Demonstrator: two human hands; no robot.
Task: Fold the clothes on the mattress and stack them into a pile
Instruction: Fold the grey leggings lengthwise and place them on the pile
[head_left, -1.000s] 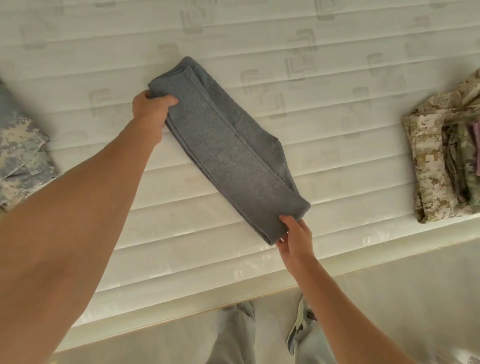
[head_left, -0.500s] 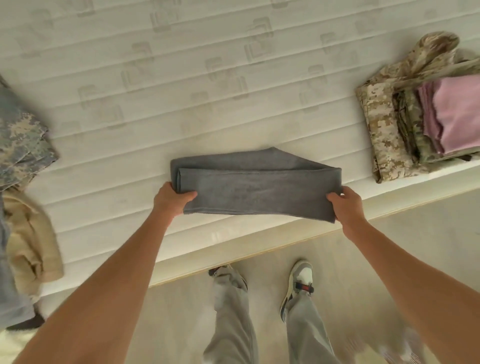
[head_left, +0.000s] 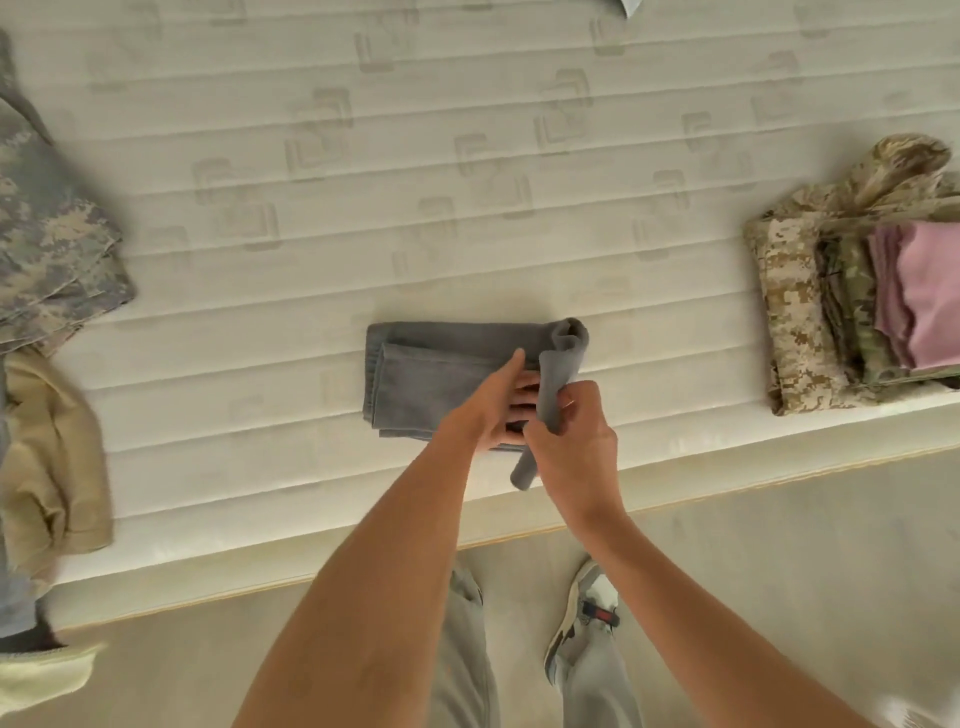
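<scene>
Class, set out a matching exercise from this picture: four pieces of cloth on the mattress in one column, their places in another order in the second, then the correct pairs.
Things:
1. grey garment
2. pink cloth
3. beige garment
4. tan camouflage garment

Places:
A. left edge, crumpled
B. top of the right pile
C. centre, under both hands
D. bottom of the right pile

Pairs: 1-C, 2-B, 3-A, 4-D

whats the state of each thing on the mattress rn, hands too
grey garment: partly folded, right end lifted over
left hand: flat, pressing the grey garment
right hand: pinching the lifted end
pile: folded, stacked; pink piece on top
camouflage garment: unfolded, loose
beige garment: crumpled, unfolded
</scene>
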